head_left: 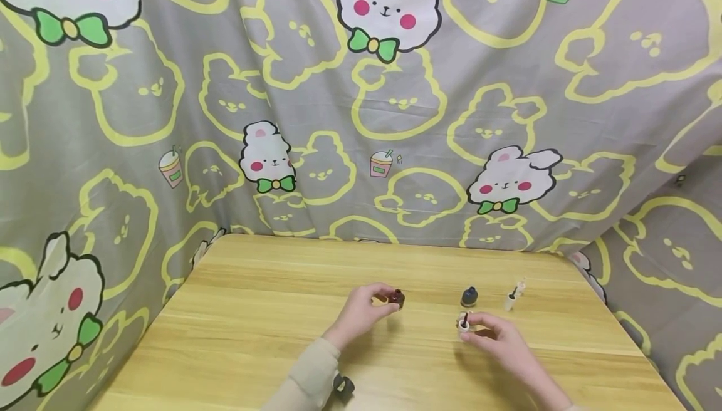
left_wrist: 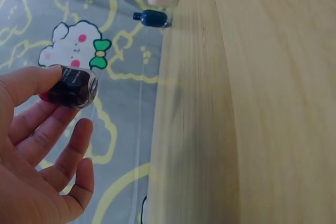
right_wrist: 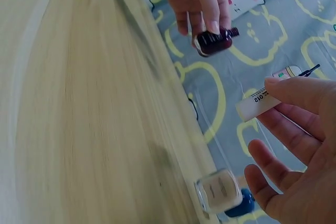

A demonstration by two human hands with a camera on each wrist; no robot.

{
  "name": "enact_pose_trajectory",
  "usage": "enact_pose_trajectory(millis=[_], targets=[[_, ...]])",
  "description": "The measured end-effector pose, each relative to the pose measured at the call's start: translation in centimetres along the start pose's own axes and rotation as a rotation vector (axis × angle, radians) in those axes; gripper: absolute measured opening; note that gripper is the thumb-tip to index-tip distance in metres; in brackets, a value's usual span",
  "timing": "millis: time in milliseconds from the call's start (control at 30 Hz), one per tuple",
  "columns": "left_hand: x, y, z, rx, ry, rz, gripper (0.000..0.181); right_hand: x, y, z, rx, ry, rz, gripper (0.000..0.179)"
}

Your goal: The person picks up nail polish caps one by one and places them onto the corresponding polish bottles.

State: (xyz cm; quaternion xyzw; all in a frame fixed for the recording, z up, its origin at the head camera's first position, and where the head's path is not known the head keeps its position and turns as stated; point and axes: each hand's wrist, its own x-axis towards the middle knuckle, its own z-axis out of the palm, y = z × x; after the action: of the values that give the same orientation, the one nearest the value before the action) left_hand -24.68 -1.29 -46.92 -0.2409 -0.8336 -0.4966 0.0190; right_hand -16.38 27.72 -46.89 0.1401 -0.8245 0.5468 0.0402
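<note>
My left hand (head_left: 363, 311) pinches a dark red nail polish bottle (left_wrist: 73, 87) between thumb and fingers, raised above the table. The bottle has no cap, and its bare threaded neck shows in the right wrist view. In my right hand (head_left: 493, 336) is a white nail polish cap (right_wrist: 257, 103), gripped between thumb and fingertips with its dark brush pointing up. Close behind that cap stands an uncapped pale nail polish bottle (right_wrist: 219, 191), mostly hidden in the head view. A dark blue nail polish bottle (head_left: 469, 297), also uncapped, stands just beyond it.
Two more white caps (head_left: 510, 300) with brushes upward stand right of the blue bottle on the wooden table (head_left: 254, 311). A black object (head_left: 343, 387) shows beside the left sleeve. Patterned grey curtains (head_left: 395, 123) hang behind and along both sides.
</note>
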Motion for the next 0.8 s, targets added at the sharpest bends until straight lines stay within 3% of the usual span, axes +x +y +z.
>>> enact_pose_trajectory(millis=[367, 667, 800], targets=[[0.3, -0.7, -0.9, -0.021, -0.008, 0.002, 0.028, 1.8, -1.1, 2.8, -0.018, -0.001, 0.004, 0.025], [0.4, -0.9, -1.8, -0.020, 0.037, 0.025, 0.027, 3.7, -2.0, 4.6, 0.045, 0.015, 0.130, 0.032], [0.5, -0.8, -2.1, -0.021, 0.049, 0.028, 0.026, 4.6, -2.4, 5.3, 0.059, 0.043, 0.127, 0.031]])
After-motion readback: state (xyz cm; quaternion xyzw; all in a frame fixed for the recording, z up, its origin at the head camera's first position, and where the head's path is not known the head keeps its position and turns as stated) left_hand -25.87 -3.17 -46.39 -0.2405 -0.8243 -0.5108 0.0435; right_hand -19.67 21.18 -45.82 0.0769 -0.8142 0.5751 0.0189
